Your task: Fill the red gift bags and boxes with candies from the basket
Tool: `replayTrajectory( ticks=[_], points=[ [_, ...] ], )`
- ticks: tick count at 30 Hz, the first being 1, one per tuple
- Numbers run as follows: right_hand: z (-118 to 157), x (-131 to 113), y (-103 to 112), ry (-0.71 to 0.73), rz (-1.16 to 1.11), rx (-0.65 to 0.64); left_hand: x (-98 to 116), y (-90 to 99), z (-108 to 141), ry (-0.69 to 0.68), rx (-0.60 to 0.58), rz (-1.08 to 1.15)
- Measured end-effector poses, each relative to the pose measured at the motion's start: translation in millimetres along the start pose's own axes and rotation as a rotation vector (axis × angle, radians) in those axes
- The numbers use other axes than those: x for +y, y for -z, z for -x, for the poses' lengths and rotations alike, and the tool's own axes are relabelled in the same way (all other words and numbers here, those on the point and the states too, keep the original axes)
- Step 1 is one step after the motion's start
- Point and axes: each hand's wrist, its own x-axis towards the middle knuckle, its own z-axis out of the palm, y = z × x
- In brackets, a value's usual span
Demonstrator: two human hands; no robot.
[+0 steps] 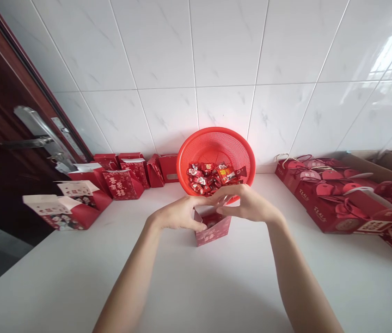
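A small red paper candy box (213,233) with pale printing stands upright on the white table, its top open. My left hand (182,213) grips it at the left, thumb over the front rim and fingers reaching behind. My right hand (248,203) arches over the box's right side, fingers bent and thumb pointing inward above the opening. Something shiny shows between those fingers, too small to make out. Part of the box's inside is hidden by both hands. Just behind, a red plastic basket (217,134) leans toward me, holding several red-wrapped candies (199,180).
Several red paper boxes (123,185) stand at the left, some with raised white flaps (43,203). On the right, a cardboard tray (358,162) and several red boxes with string handles (321,199) crowd the table (196,296). White wall tiles (168,111) rise behind; a dark door (5,106) is at left.
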Motion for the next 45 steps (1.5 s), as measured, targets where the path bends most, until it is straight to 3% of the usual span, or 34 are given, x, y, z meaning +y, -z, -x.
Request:
replayTrajectory(
  ticks=[4, 11, 15, 21, 23, 28, 35, 40, 45],
  points=[
    [3.3, -1.2, 5.8, 0.02, 0.026, 0.13, -0.5, -0.8, 1.1, 0.066, 0.008, -0.023],
    [9.6, 5.3, 16.2, -0.035, 0.039, 0.263, 6.7, -3.3, 0.8, -0.117, -0.088, -0.041],
    [16.3, 9.1, 25.3, -0.055, 0.045, 0.185, 8.0, -4.7, -0.4, -0.118, -0.075, -0.02],
    [20.2, 14.6, 27.0, -0.237, 0.079, -0.202, 1.8, -4.7, -5.2, -0.148, -0.078, 0.03],
    [20.1, 15.7, 25.3, -0.291, 0.101, -0.248, -2.1, -4.6, -7.7, -0.096, -0.077, 0.025],
    [19.1, 17.5, 23.5, -0.362, 0.172, -0.228, -7.9, -2.1, -8.0, -0.034, -0.006, 0.005],
    [13.9, 25.4, 19.8, -0.331, 0.152, -0.148, -10.3, 0.5, -4.4, -0.029, 0.106, -0.03],
    [5.4, 38.9, 14.9, -0.277, 0.219, -0.074, -25.8, -1.8, -14.9, 0.011, 0.19, -0.052],
    [-0.1, 42.1, 12.3, -0.345, 0.18, -0.058, -35.6, -3.8, -24.6, 0.015, 0.243, -0.045]
  ],
)
